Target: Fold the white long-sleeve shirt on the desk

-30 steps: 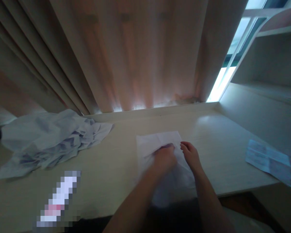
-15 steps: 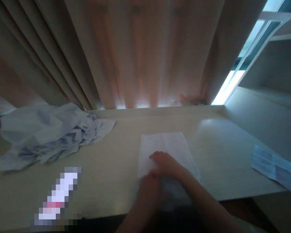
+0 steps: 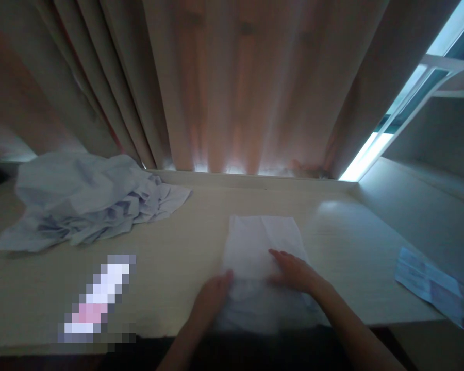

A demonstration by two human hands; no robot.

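Note:
A white folded cloth (image 3: 261, 239) lies flat on the table before me, its near part blurred close to the table's front edge. Fingers stretched out, my right hand (image 3: 296, 270) rests open on the cloth's right side. At the left edge of the cloth is my left hand (image 3: 212, 292). Motion smears its fingers, so whether it grips the edge is unclear.
Crumpled white fabric (image 3: 88, 193) is heaped on the table (image 3: 170, 257) at the back left. A pixelated patch (image 3: 102, 291) covers something at the front left. A printed sheet (image 3: 429, 283) lies at the right, near the side panel (image 3: 429, 216). Curtains (image 3: 232, 93) hang behind.
My hands were close together over the middle of the cloth and have moved apart, the left one to the left edge, the right one to the right. The camera view has tilted slightly.

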